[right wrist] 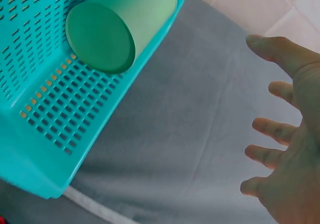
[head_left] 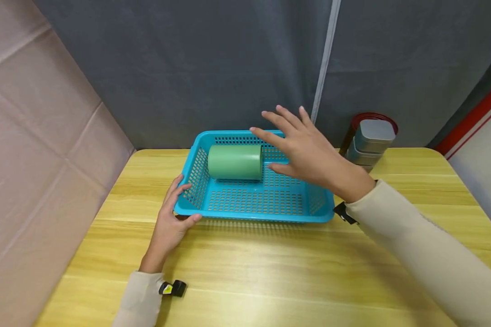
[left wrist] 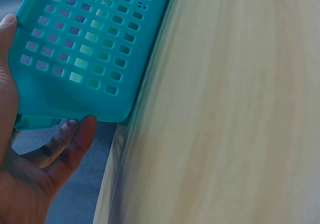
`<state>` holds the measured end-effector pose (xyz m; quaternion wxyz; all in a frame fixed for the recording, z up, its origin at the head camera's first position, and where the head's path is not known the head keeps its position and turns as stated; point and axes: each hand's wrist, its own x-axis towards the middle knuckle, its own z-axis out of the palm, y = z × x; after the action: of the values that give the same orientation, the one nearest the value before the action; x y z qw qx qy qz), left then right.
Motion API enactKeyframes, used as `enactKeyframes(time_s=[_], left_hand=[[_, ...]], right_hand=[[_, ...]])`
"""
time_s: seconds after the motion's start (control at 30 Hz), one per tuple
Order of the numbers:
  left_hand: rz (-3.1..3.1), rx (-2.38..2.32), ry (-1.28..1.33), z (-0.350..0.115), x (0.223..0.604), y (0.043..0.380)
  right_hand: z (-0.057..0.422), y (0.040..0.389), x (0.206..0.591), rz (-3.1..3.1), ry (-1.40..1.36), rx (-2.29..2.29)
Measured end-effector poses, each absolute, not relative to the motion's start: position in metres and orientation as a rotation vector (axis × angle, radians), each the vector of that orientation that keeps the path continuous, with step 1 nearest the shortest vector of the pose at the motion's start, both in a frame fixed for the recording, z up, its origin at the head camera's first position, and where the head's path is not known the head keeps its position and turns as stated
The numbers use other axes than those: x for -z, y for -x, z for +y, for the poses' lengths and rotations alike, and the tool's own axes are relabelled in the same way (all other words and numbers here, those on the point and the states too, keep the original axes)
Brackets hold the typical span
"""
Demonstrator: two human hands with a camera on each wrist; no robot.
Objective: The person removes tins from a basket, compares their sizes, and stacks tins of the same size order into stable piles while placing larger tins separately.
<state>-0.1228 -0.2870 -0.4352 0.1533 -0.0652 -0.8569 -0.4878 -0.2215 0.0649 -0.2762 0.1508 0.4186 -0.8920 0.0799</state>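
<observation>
A blue perforated plastic basket (head_left: 253, 213) sits toward the back of the wooden table. Inside it, at the left, a green cylinder (head_left: 234, 162) lies on its side. My left hand (head_left: 169, 222) grips the basket's front left corner, thumb at the front rim and fingers at the left side; the left wrist view shows that hand (left wrist: 35, 169) around the basket end (left wrist: 75, 54). Over the basket's right part, my right hand (head_left: 300, 145) is raised with fingers spread and holds nothing. In the right wrist view its fingers (right wrist: 272, 129) are apart from the cylinder (right wrist: 120, 29).
Behind the basket's right end stand stacked grey containers (head_left: 370, 141) and a dark red round-rimmed object (head_left: 374, 116). A grey curtain (head_left: 208, 68) hangs along the table's back edge. A pink cloth wall (head_left: 45, 159) borders the left.
</observation>
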Motion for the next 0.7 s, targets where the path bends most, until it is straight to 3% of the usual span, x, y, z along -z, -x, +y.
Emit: enactKeyframes(time_s=[0.7], left_hand=[[-2.448,1.416,0.194,-0.289,0.433,0.119]], right_hand=[[-0.025,0.255,0.308,-2.585,-1.437,0.186]])
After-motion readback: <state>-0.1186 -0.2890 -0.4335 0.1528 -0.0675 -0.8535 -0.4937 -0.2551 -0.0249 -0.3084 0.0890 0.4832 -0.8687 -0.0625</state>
